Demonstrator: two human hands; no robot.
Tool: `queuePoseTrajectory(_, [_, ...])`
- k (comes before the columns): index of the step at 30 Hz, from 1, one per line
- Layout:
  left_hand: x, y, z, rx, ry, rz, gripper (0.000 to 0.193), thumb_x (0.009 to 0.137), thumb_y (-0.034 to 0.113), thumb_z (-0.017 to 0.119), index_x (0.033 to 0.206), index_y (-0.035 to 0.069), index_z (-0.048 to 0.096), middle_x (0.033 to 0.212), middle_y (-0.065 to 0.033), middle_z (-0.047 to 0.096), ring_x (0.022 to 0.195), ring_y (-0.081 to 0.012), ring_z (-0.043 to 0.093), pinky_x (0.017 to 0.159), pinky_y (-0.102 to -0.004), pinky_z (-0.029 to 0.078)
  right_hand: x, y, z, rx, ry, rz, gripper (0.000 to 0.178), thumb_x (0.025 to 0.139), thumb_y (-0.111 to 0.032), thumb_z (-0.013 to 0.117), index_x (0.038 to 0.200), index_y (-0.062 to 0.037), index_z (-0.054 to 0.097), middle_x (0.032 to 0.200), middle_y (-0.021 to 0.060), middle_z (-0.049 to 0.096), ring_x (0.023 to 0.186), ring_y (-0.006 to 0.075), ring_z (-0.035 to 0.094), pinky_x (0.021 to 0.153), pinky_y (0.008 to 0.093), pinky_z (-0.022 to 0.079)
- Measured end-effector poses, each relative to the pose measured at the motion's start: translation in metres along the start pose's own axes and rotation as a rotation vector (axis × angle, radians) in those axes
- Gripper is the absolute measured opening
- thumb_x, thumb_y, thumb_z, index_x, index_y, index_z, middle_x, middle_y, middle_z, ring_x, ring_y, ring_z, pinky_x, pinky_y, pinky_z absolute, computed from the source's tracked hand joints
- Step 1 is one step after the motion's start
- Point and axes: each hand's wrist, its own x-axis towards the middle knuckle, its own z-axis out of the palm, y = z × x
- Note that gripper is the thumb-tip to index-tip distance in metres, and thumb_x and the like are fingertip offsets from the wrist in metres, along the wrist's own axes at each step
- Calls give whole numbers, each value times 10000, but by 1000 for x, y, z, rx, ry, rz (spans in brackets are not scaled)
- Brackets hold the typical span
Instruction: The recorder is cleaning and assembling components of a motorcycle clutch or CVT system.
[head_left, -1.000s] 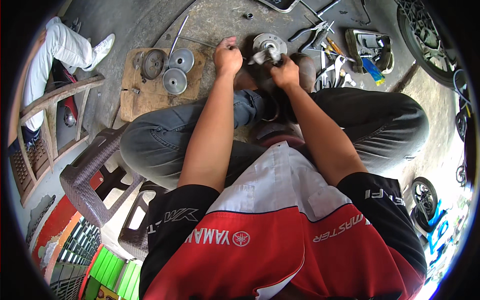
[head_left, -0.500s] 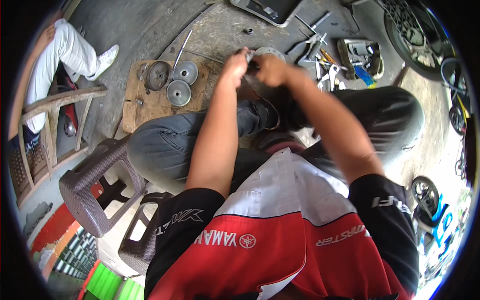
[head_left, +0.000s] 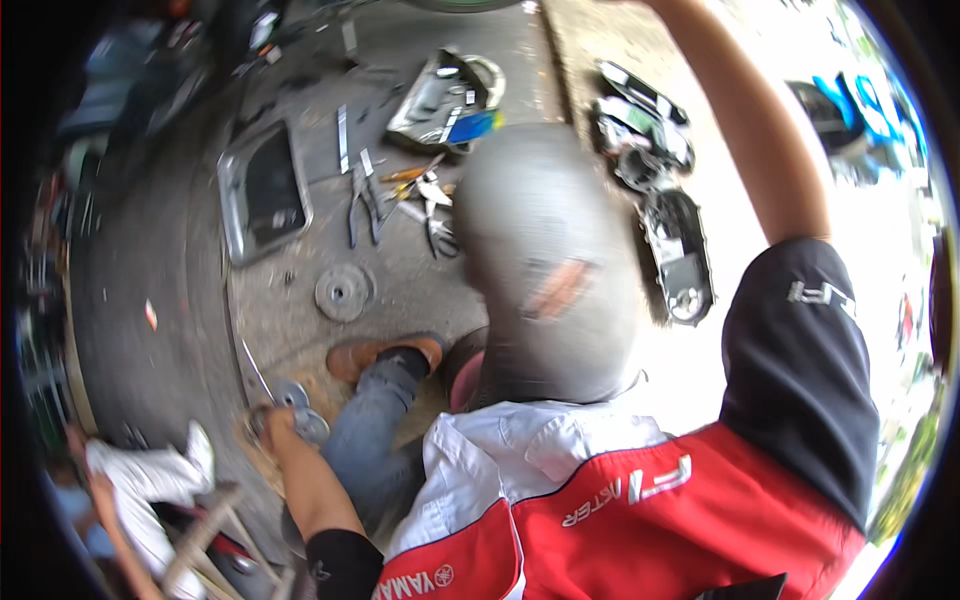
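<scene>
My left hand is low at the left, reaching down over the round metal parts on the cardboard. Its fingers are blurred and partly hidden, so I cannot tell whether they grip one. Close beside it are two silver domed discs, one upper and one lower. A thin metal rod slants toward them. My right forearm stretches far forward, and the right hand lies beyond the top edge of the view. A flat round metal plate rests on the floor ahead of my left foot.
Pliers and other hand tools lie mid-floor, near a metal-cased bin of parts. Left of them is a black-bottomed metal tray. Engine casings lie to the right. My bent knee fills the centre. Another person's leg is lower left.
The view has swung to the right. My hands, together before on a small metal part, are now apart: the left down at the discs, the right arm stretched forward out of view.
</scene>
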Motion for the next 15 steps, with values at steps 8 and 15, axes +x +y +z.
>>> queuePoseTrajectory(8, [-75,51,-91,-184,356,-191,849,784,624,786,1505,286,493,1609,-194,274,1453,-431,310,1120,-652,324,-236,350,168,-299,-355,952,327,928,-239,640,1174,-41,726,1088,260,728,1013,420,709,912,473,555])
queuePoseTrajectory(15, [-149,80,-165,-85,572,176,724,791,511,820,1423,266,564,1593,-212,302,1478,-427,317,1132,-615,347,-259,420,285,-166,-353,782,365,906,-118,639,1267,-80,681,1188,229,709,1121,408,675,956,469,545])
